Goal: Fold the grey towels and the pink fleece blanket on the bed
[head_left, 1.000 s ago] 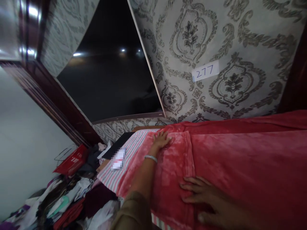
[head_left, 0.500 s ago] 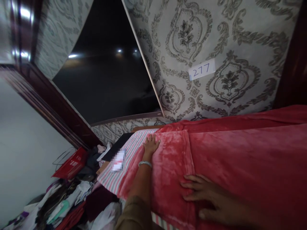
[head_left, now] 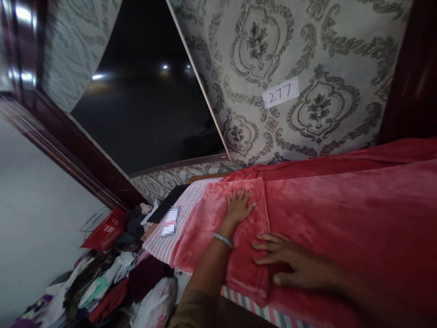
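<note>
A red plush blanket (head_left: 341,214) lies spread over a striped pink, grey and white cloth (head_left: 191,196). At its left end the blanket is folded over into a flap (head_left: 205,218) with a seamed edge. My left hand (head_left: 238,207) rests flat on this flap, fingers spread, a bracelet on the wrist. Nearer to me, my right hand (head_left: 287,259) lies with its fingers apart across the flap's edge, palm down. Neither hand grips anything. The blanket's right part runs out of view.
A large black television (head_left: 153,91) hangs on the patterned wall, beside a paper label (head_left: 282,92) reading 277. To the left, a red basket (head_left: 105,230) and a heap of clothes (head_left: 112,282) lie below the striped cloth. A black flat object (head_left: 169,202) sits behind it.
My left hand has slid right across the folded flap, away from its left edge. My right hand has shifted slightly left and up in view. The camera view has moved a little.
</note>
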`<state>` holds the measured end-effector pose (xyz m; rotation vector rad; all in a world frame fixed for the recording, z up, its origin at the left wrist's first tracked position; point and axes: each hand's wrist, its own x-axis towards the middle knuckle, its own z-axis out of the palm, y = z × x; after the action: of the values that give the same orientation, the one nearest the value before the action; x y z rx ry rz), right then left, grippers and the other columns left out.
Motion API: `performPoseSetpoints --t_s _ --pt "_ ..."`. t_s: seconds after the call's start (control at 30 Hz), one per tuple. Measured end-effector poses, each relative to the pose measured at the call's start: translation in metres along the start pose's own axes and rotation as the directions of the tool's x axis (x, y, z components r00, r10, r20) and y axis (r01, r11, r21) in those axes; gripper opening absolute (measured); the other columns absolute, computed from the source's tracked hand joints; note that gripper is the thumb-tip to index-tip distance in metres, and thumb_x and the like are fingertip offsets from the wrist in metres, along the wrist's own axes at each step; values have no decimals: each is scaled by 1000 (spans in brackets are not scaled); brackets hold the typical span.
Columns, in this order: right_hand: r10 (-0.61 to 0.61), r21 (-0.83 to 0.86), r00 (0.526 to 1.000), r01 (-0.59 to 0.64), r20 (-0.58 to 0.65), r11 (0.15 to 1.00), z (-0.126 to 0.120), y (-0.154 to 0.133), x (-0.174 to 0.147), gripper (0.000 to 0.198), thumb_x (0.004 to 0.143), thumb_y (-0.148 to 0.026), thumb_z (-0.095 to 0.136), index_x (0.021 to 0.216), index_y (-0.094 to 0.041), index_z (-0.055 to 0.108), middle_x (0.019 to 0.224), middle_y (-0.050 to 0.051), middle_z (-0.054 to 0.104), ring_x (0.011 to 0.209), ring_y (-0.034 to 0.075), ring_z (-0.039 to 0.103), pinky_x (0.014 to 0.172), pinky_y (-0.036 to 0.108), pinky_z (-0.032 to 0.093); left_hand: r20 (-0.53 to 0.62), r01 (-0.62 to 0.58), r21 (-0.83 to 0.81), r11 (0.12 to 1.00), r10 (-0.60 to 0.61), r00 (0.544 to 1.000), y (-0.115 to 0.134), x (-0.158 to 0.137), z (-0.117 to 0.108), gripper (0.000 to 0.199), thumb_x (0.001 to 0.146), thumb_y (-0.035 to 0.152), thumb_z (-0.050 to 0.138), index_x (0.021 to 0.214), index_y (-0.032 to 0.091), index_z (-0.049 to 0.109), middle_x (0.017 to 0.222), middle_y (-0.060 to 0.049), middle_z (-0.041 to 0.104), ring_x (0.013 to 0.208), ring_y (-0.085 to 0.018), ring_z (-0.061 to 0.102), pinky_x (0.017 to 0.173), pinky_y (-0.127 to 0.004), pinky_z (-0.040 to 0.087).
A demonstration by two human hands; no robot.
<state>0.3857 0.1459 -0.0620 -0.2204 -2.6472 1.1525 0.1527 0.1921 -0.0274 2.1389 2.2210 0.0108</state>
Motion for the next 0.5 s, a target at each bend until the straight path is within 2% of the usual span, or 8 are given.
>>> performPoseSetpoints --t_s 0.07,0.13,0.23,0.3,0.37,0.5 --pt "-21 -4 1000 21 -17 1000 0 2 1 56 90 -65 62 137 -35 65 154 8 47 150 36 29 121 65 22 -25 1 13 1000 -1 1000 0 0 5 66 101 58 36 161 30 32 171 -3 20 158 -39 7 122 -70 11" --pt "-54 11 994 55 -92 998 1 6 1 52 92 -62 60 132 -30 70 146 10 57 146 34 39 119 60 33 -16 0 9 1000 0 1000 -1 0 6 65 102 56 35 161 30 32 171 -3 20 158 -39 9 122 -69 12" --pt "-83 21 938 95 -336 995 -1 17 1 46 98 -57 53 123 -25 74 127 12 68 126 28 60 108 50 49 -8 1 26 1000 -1 1000 0 0 4 64 103 54 34 162 29 30 171 -4 20 157 -39 10 122 -67 13" --pt "-80 -35 875 72 -478 997 -4 26 1 42 98 -53 51 119 -25 75 120 11 71 115 27 65 104 49 52 -7 6 42 999 -6 1000 4 0 2 65 103 54 35 162 28 29 172 -3 19 157 -39 9 123 -67 13" --pt "-72 -107 835 16 -546 994 -7 33 1 38 96 -49 52 113 -24 75 116 11 73 111 28 66 101 51 52 3 13 48 999 -13 1000 9 -1 0 65 103 53 34 162 27 28 172 -3 18 157 -39 9 123 -67 13" --pt "-32 -149 821 -65 -571 987 -14 37 0 34 95 -44 47 96 -23 73 104 11 74 98 27 67 93 49 52 53 20 23 1000 -21 998 18 -15 -11 63 104 49 34 161 22 32 170 -8 26 156 -37 17 124 -63 18"
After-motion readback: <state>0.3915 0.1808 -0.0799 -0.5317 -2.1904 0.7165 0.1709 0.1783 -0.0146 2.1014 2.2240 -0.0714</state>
